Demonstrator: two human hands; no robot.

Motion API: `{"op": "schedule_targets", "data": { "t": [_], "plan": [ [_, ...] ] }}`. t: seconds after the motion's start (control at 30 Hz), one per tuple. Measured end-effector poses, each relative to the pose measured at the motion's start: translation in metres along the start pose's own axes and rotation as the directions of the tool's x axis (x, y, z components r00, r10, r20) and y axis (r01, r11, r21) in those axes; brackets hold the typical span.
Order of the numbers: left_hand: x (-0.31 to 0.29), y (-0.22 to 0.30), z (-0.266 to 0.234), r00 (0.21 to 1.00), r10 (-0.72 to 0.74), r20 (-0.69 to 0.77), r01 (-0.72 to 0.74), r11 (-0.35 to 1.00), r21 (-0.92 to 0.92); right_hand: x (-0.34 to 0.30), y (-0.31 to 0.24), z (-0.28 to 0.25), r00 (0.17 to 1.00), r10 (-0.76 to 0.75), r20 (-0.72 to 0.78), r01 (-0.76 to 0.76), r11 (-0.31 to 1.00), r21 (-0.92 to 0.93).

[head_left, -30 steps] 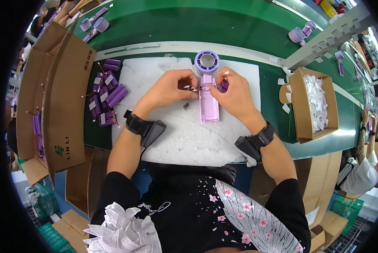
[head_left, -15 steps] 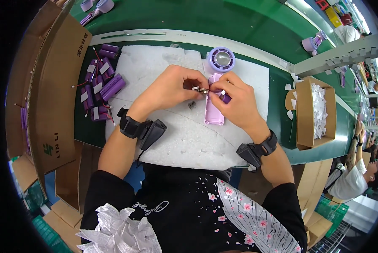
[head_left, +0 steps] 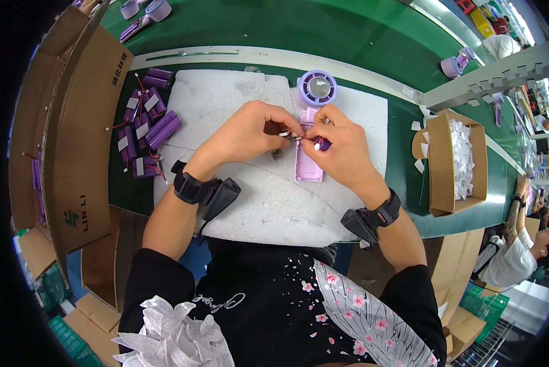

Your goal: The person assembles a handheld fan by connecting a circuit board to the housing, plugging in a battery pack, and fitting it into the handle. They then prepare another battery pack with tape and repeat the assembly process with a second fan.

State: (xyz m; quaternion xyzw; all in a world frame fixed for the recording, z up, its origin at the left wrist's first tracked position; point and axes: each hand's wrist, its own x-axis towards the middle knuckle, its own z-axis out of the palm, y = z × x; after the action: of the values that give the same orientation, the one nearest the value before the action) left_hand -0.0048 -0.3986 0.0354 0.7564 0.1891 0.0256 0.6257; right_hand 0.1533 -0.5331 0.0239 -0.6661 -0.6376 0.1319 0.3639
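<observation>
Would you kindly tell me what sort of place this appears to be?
This is probably a factory assembly workshop: purple battery packs lie piled at left, lilac round-headed units rest on a long green surface, and a cardboard box at right holds many white slips.

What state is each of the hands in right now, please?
Left hand: closed, pinching a small metallic-and-white electronic part.
Right hand: closed, holding a purple cylindrical battery.

I was at a big green table (head_left: 256,27). Blue floor (head_left: 74,268) showed below it, with green crates (head_left: 71,339) at both sides. On its right were a grey bar (head_left: 522,61) and shiny light (head_left: 500,194).
</observation>
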Motion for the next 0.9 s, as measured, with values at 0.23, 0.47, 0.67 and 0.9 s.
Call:
{"op": "schedule_targets", "data": {
  "t": [0.23,0.47,0.67,0.9],
  "plan": [
    [-0.002,-0.003,0.002,0.968,0.226,-0.106,-0.186,0.938,0.294,0.001,-0.002,0.002,1.0,-0.001,-0.009,0.001,1.0,-0.008],
    [-0.002,0.007,0.012,0.98,0.174,-0.098,-0.163,0.98,0.11,-0.001,0.002,0.003,0.999,-0.032,0.006,0.032,0.999,-0.017],
    [-0.003,0.01,0.007,0.992,0.119,-0.047,-0.115,0.989,0.092,-0.001,-0.001,0.0,0.996,-0.081,0.033,0.082,0.996,-0.028],
    [-0.002,-0.007,0.003,0.983,0.182,0.007,-0.181,0.983,-0.04,0.001,-0.006,0.002,0.993,-0.066,0.1,0.081,0.985,-0.152]
  ]
}}
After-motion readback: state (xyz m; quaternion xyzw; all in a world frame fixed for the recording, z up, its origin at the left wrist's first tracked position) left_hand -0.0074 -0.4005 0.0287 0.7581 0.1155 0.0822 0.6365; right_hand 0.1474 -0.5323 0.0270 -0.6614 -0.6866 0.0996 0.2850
